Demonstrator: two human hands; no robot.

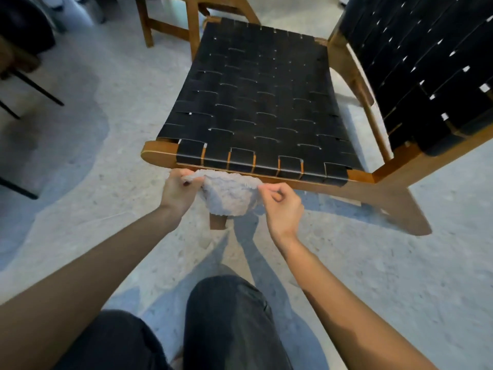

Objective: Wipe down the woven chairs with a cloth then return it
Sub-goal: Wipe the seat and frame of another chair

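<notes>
A woven chair with black straps on a brown wooden frame stands in front of me, its seat in the middle and its backrest at the right. A fluffy pale grey cloth hangs just below the seat's front rail. My left hand pinches the cloth's left edge. My right hand pinches its right edge. The cloth sags between the two hands, in front of the chair's front leg.
Another wooden chair frame stands behind, at the top left. Dark furniture with thin black legs is at the far left. My knees in dark trousers are at the bottom, on a pale speckled floor.
</notes>
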